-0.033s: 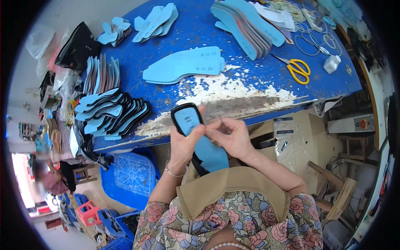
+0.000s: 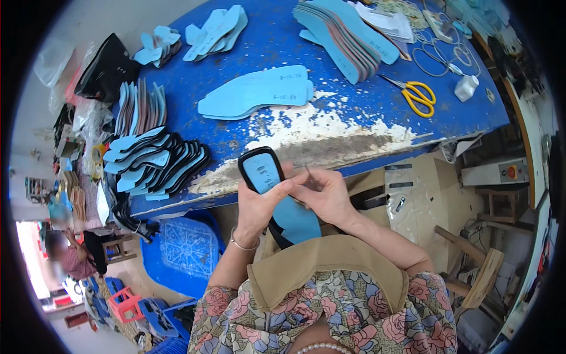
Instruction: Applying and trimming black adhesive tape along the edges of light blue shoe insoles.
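Note:
A light blue insole with a raised black rim is upright in front of my body, its far end near the table edge. My left hand is closed around its middle, thumb lying on the blue face. Against the insole's right side, my right hand is pinched close to the left thumb. Something thin seems to stick up from those fingertips, too small and blurred to name. The insole's lower part runs down behind the fingers toward my tan apron.
Beyond lies the worn blue table. On it are flat blue insoles, black-rimmed insoles at left, a tall stack at the back, and yellow-handled scissors. A blue plastic bin stands below left.
The view has shifted slightly, moving the table and its stacks a little left in the picture. Both hands keep nearly the same place at the insole.

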A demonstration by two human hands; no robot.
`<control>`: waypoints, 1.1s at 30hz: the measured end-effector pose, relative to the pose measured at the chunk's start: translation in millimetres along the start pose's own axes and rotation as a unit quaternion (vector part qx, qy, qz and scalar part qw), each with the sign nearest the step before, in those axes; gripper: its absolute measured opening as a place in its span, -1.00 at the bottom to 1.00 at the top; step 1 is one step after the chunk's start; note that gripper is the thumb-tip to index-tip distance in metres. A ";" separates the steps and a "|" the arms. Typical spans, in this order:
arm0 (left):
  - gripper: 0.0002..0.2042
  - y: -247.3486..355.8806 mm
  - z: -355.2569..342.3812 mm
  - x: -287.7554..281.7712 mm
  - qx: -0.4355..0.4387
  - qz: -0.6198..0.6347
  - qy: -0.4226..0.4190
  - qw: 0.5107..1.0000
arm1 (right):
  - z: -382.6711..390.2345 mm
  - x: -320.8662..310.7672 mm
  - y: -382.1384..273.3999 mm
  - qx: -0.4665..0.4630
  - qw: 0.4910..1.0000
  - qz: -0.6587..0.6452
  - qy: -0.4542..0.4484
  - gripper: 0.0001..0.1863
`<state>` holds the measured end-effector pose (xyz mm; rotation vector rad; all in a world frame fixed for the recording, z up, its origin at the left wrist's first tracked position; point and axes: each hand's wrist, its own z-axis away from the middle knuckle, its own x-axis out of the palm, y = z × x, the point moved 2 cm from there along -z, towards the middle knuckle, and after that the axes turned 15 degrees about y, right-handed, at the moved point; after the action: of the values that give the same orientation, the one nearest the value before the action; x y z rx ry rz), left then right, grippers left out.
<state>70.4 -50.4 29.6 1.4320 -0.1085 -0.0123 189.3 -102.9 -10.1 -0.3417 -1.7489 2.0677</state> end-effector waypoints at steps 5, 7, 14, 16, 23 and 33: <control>-0.84 -8.0 -10.3 -8.7 0.022 -0.047 -0.042 0.998 | 13.6 -1.9 21.1 -0.036 0.999 -0.003 -0.015 -0.81; -0.84 -11.2 -9.0 -8.7 -0.012 -0.034 -0.033 0.999 | 16.4 -5.7 30.4 -0.085 0.996 0.027 -0.017 -0.84; -0.85 -8.7 -7.2 -3.6 -0.061 -0.043 -0.038 0.996 | 15.4 -21.8 40.0 -0.224 0.968 0.100 -0.047 -0.82; -0.82 -11.5 -3.8 -4.6 -0.077 -0.031 -0.041 0.996 | 17.2 -24.9 38.1 -0.186 0.976 0.098 -0.053 -0.80; -0.70 -61.2 6.0 -20.9 -0.129 0.009 -0.153 0.980 | 10.8 -34.0 56.8 0.025 0.990 -0.086 -0.105 -0.84; -0.81 -60.4 16.9 -27.5 -0.191 0.095 -0.012 0.977 | 28.9 -54.8 73.9 0.259 0.953 -0.101 -0.118 -0.86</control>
<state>45.0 -73.5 -29.7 1.0335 -0.2492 0.1035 214.2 -162.9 -81.3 0.2401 -1.2197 2.3766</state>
